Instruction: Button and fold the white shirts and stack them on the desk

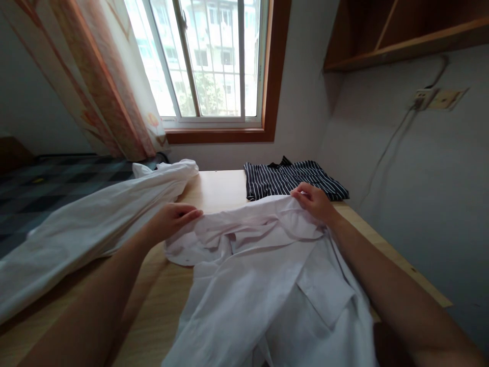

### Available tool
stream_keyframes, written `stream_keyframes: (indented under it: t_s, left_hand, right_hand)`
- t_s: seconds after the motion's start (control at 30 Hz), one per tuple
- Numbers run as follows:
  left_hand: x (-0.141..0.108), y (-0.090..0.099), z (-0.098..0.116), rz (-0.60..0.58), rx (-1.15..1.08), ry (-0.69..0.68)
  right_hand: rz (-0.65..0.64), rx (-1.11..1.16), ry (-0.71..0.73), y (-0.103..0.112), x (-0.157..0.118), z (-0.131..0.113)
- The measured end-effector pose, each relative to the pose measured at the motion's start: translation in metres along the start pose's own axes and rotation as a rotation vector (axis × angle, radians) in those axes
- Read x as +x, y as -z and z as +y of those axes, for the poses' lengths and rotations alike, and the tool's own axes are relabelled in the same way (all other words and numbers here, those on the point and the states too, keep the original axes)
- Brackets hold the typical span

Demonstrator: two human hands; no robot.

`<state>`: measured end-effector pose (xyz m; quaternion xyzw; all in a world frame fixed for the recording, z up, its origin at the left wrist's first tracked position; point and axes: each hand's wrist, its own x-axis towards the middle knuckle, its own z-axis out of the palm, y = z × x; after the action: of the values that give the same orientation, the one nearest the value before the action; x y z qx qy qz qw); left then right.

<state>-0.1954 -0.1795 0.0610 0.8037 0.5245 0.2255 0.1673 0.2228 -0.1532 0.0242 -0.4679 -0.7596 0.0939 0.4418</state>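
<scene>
A white shirt (263,275) is spread in front of me, its near part running down past the bottom of the view. My left hand (173,219) pinches its upper edge at the left, thumb and fingers pressed together. At the right, my right hand (311,201) grips the same edge, so the cloth is drawn out between both hands. A patch like a pocket shows on the shirt's right side. Just beyond my right hand lies a folded black shirt with white stripes (290,176).
Another white garment (99,219) lies along the left of the wooden table (153,285). A dark checked bed cover (61,178) is beyond it. A window (206,61) and curtain (110,76) are ahead. A shelf (412,43) and a wall socket (424,99) are at the right.
</scene>
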Motion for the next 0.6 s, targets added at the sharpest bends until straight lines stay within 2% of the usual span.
stream_keyframes:
  t_s: [0.23,0.33,0.47,0.53,0.6]
  left_hand:
    - [-0.005,0.007,0.009,-0.089,-0.078,0.003]
    - [-0.006,0.009,0.010,-0.149,-0.107,0.012]
    - [-0.010,0.016,0.011,-0.289,-0.205,0.117]
    - [-0.013,0.019,0.012,-0.341,-0.291,0.148]
    - [-0.015,0.020,0.011,-0.323,-0.375,0.143]
  right_hand:
    - [-0.020,0.073,-0.014,0.007,0.000,-0.008]
    - [-0.030,-0.001,0.024,0.005,0.000,-0.009]
    - [0.008,-0.171,0.120,0.002,0.000,-0.016]
    - [0.003,-0.128,0.115,0.003,0.000,-0.020]
    - [-0.033,0.005,0.069,0.004,0.000,-0.022]
